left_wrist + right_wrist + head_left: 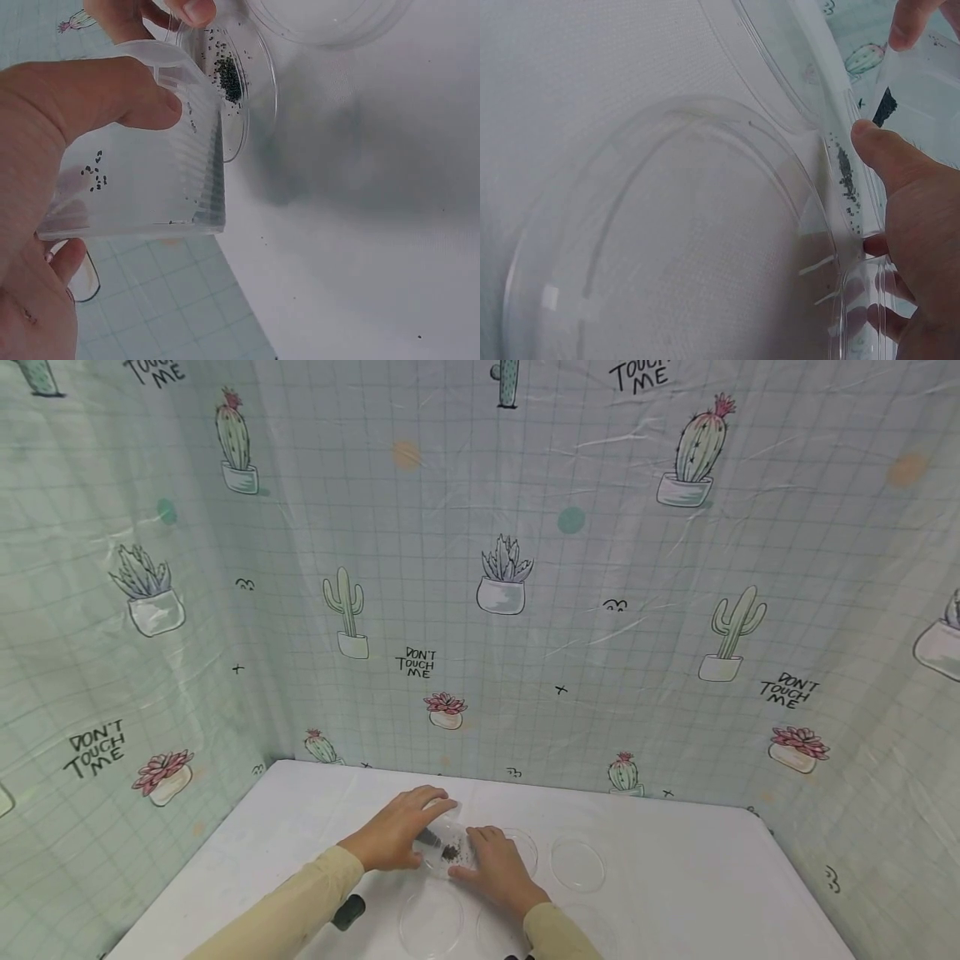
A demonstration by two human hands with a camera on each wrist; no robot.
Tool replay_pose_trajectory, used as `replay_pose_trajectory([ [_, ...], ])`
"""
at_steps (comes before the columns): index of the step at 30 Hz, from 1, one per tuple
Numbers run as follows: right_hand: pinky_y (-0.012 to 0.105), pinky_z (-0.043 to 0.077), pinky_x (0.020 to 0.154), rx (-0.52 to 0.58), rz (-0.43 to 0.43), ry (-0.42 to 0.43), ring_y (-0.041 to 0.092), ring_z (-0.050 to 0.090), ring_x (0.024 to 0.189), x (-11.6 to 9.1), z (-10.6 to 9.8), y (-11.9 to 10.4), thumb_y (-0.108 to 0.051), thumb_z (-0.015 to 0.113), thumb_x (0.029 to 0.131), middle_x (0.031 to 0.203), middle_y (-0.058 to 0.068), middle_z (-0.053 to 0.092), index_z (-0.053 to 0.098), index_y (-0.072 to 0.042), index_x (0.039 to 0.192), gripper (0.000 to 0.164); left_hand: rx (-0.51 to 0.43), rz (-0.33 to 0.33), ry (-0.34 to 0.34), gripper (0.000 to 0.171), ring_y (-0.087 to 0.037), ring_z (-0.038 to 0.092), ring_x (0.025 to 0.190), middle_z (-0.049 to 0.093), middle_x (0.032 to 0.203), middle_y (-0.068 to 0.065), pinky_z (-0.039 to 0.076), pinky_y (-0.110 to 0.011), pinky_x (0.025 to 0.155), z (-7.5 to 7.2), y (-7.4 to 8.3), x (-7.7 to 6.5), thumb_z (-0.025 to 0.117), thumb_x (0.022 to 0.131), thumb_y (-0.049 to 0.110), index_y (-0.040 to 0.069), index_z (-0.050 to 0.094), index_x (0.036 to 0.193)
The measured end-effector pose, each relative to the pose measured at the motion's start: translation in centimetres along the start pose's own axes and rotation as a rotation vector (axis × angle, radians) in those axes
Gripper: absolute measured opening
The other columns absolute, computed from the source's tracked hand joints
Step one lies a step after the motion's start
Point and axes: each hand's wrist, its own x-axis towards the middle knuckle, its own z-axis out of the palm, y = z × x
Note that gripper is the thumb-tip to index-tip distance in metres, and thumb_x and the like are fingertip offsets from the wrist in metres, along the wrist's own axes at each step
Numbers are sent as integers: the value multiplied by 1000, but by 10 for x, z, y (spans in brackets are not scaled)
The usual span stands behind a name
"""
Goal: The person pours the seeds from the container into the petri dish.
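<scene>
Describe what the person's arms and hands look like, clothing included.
Both arms wear long, plain, pale yellow sleeves: the left sleeve and the right sleeve each reach about to the wrist. The left grip and right grip are bare hands, with no gloves and no rings visible.

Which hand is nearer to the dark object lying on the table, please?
The left. In the head view, the left hand is beyond the dark object, slightly to its right, gripping the container; the right hand is farther right, holding the dish.
</scene>
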Motion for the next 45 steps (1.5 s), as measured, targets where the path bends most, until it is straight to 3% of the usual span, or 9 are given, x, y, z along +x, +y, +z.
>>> replay_pose_trajectory([
  [10, 46, 44, 96, 21, 8, 0, 25, 47, 119, 1, 1, 0, -62, 57, 76, 123, 5, 55, 48, -8, 130, 77, 22, 12, -35, 91, -22, 34, 132, 41, 139, -2, 34, -46, 107, -6, 2, 1, 83, 57, 17, 22, 40, 136],
  [28, 46, 43, 97, 6, 22, -23, 25, 46, 121, 0, 0, -1, -65, 55, 75, 126, 6, 54, 48, -9, 131, 79, 52, 40, -41, 91, -20, 35, 131, 43, 137, -1, 34, -44, 108, -8, 2, 2, 84, 56, 17, 22, 40, 136],
  [45, 45, 44, 97, -24, 20, -8, 23, 47, 120, 2, 3, 1, -66, 54, 75, 125, 4, 55, 48, -11, 130, 79, 52, 3, -67, 91, -21, 34, 132, 41, 139, 0, 33, -45, 109, -11, 3, 5, 84, 57, 18, 25, 39, 136],
])
